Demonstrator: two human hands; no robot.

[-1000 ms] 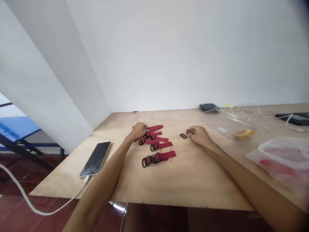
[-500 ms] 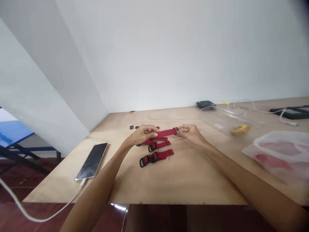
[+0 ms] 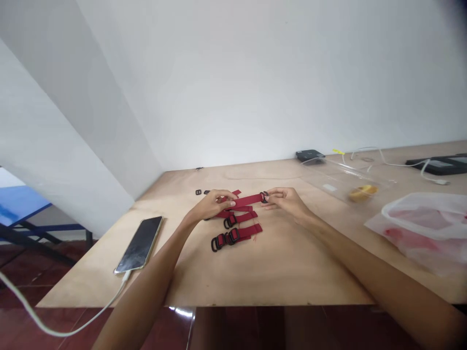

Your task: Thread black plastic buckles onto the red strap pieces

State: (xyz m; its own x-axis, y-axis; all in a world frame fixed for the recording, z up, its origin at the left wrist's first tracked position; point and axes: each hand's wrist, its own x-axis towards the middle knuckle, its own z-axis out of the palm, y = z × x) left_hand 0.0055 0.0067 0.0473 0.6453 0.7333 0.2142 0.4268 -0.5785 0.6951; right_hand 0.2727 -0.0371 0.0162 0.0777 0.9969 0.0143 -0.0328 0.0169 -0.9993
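Observation:
A red webbing strap (image 3: pixel 248 200) is stretched between my two hands, just above the wooden table. My left hand (image 3: pixel 212 204) pinches the strap near its left part, thumb on top. At its right end sits a black buckle (image 3: pixel 264 197), which my right hand (image 3: pixel 284 200) grips with the fingertips. Just below lie more red straps (image 3: pixel 251 230) with black buckles (image 3: pixel 218 242) on them, some loose threads trailing at their ends. Another red strap partly shows behind my left fingers. Beyond my left hand is a small black slider (image 3: pixel 198 192).
A phone (image 3: pixel 140 243) with a white charging cable (image 3: pixel 36 325) lies at the left. To the right are a clear plastic bag (image 3: pixel 328 182), yellow tape (image 3: pixel 363 193) and a whitish bag (image 3: pixel 419 233) with red contents. Black devices (image 3: pixel 310 156) and cables lie farther back.
My right hand's fingers have shifted slightly on the strap's right end, and the black buckle there shows more plainly. My left hand keeps its pinch; the view has moved a little.

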